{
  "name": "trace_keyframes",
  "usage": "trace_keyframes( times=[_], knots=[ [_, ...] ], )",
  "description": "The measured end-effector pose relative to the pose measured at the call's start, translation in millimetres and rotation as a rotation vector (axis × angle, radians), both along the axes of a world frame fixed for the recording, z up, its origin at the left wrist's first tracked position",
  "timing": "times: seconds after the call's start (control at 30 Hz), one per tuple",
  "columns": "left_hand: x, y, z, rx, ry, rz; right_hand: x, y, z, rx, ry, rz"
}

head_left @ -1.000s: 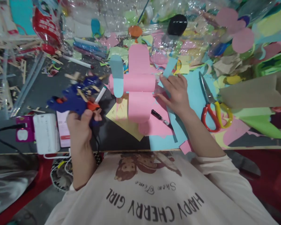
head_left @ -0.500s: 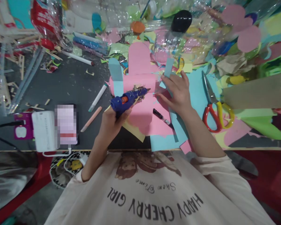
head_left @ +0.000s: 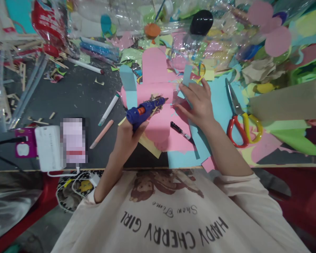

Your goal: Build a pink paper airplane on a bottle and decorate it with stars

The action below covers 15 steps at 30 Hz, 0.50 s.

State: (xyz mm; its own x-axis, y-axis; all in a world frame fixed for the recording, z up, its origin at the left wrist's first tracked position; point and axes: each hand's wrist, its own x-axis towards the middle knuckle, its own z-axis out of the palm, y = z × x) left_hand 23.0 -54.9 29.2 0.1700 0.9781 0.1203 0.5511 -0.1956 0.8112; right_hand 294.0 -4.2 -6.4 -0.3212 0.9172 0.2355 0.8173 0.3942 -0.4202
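Observation:
My left hand [head_left: 127, 135] is closed round the grip of a blue glue gun [head_left: 144, 108], its nozzle pointing right over a pink paper shape [head_left: 155, 95] made of rolled and flat pink card with light blue strips [head_left: 129, 86]. My right hand [head_left: 197, 103] rests with fingers spread on the pink and blue paper just right of that shape, its fingertips beside a short light blue strip [head_left: 186, 75]. A black marker [head_left: 181, 131] lies on the pink paper between my two hands.
Red and yellow scissors [head_left: 238, 117] lie right of my right hand. A white charger block [head_left: 47, 147], a purple socket and a phone [head_left: 73, 140] sit at the left front edge. Pens, wooden sticks, plastic bottles and paper scraps crowd the back of the dark table [head_left: 68, 98].
My left hand carried the glue gun from the left of the table over to the pink paper shape, nozzle now at its middle. My right hand stayed on the paper.

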Motion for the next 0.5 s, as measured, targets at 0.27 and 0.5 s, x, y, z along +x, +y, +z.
trace_keyframes(
  times=[0.27, 0.5],
  knots=[
    [1.3, 1.7, 10.9, -0.089, -0.012, -0.001, 1.8, 1.2, -5.9, 0.035, 0.021, 0.024],
    [-3.8, 1.6, 17.6, -0.057, 0.067, 0.038, 2.5, 1.9, -9.8, 0.078, 0.024, 0.016]
  ],
)
